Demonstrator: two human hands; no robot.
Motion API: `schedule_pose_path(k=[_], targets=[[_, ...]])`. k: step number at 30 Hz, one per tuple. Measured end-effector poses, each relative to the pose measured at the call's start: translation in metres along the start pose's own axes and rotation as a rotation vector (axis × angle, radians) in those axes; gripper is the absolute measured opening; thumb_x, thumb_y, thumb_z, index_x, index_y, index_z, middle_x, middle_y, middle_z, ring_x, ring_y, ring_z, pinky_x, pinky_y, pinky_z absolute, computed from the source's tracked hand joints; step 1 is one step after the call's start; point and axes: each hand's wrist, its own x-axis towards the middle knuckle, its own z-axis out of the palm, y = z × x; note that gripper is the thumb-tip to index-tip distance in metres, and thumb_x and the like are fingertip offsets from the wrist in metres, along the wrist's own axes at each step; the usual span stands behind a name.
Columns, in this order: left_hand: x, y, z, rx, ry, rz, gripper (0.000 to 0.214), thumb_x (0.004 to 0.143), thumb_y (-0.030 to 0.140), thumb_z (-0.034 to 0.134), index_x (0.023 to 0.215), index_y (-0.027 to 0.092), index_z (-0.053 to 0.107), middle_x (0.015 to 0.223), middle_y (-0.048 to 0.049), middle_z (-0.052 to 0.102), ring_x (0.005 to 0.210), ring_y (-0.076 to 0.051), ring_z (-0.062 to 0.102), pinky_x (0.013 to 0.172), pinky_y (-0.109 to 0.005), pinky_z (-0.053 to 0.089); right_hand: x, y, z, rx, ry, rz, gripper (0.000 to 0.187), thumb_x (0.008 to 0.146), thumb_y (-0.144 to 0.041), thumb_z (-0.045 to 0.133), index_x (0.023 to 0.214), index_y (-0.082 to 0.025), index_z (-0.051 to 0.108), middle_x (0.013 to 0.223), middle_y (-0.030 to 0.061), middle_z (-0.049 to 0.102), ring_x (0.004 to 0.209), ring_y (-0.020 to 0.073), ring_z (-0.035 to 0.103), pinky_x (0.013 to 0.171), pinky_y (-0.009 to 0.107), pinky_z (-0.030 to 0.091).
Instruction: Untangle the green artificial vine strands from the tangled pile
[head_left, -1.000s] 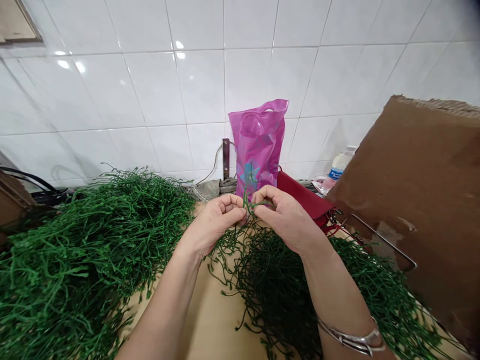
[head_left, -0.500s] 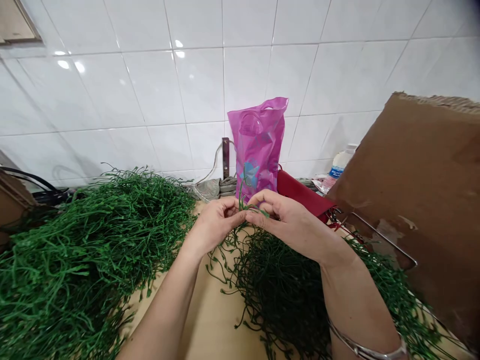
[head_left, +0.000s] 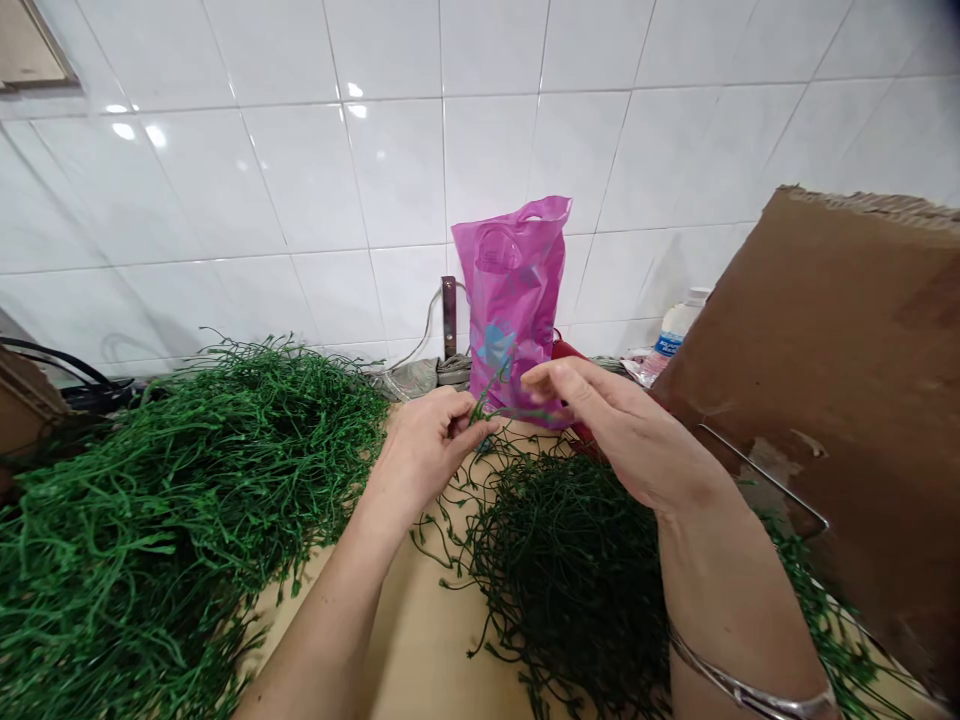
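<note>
My left hand (head_left: 427,435) is closed in a pinch around a thin green artificial plant stem (head_left: 484,405), whose small branches stick up and out to the right. My right hand (head_left: 600,405) hovers just to the right, fingers loosely bent and apart, slightly blurred. A smeared strand of the stem runs beneath its fingers, and I see no clear grip on it. Below my right hand lies a dark green heap of similar stems (head_left: 570,560). A brighter green heap (head_left: 187,480) covers the table left of my left arm.
A pink plastic bag (head_left: 514,290) stands against the white tiled wall (head_left: 300,170). To the right are a large brown cardboard piece (head_left: 847,400), a metal wire handle (head_left: 765,480) and a water bottle (head_left: 679,325). Black cables (head_left: 67,360) lie at the far left.
My right hand has moved right and slightly up, away from my left hand, and its fingers have come apart from the pinch. My left hand stays nearly in place, still pinching the stem.
</note>
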Motion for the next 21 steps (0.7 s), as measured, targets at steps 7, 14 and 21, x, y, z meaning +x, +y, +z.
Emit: schedule_pose_path(k=[7,14,21], targets=[[-0.002,0.009,0.003,0.098,-0.047,0.079,0.024,0.091,0.019,0.062,0.069,0.018,0.054,0.070,0.0033,0.047,0.068,-0.014,0.046,0.062,-0.026,0.027,-0.006,-0.006,0.012,-0.390,-0.179,-0.057,0.022,0.093,-0.039,0.060,0.102,-0.022,0.070,0.104,0.0053,0.071,0.099,0.0231,0.061,0.084,0.035,0.045],[-0.002,0.007,0.000,-0.068,-0.157,0.021,0.026,0.089,0.026,0.062,0.066,0.017,0.054,0.067,0.0036,0.048,0.066,-0.013,0.045,0.061,-0.026,0.030,-0.006,-0.007,0.016,-0.359,-0.280,-0.108,0.019,0.097,-0.022,0.049,0.081,-0.021,0.059,0.078,-0.0016,0.062,0.071,0.0141,0.052,0.069,0.028,0.039],[-0.003,0.005,-0.015,-0.616,-0.444,-0.057,0.026,0.089,0.039,0.057,0.075,0.018,0.063,0.068,0.0013,0.050,0.066,-0.014,0.043,0.063,-0.027,0.036,0.000,0.002,0.019,-0.024,-0.398,-0.169,0.034,0.102,-0.038,0.044,0.072,-0.022,0.042,0.073,-0.0039,0.042,0.067,0.0123,0.039,0.064,0.025,0.037]])
